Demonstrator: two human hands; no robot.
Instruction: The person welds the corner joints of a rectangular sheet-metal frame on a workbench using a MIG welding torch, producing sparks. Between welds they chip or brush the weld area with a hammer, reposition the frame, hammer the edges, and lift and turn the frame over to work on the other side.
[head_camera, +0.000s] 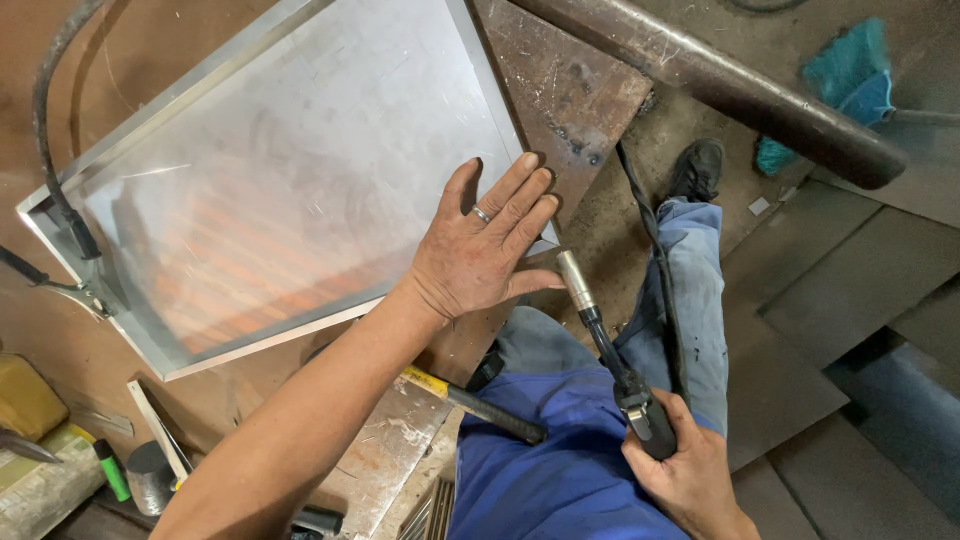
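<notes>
Ringed left hand (478, 255), blue clothes (560, 450), black shoe (697, 168).

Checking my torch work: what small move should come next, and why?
Probably bring the torch tip up to the tray corner. The left hand lies flat on that corner, while the right hand holds the nozzle just short of the edge.

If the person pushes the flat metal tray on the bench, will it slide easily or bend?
The metal tray looks smooth and shiny, so it would probably slide readily; the left hand lies flat on its corner. Its folded rim probably keeps it fairly stiff. A clamp at the far corner may resist pushing.
</notes>
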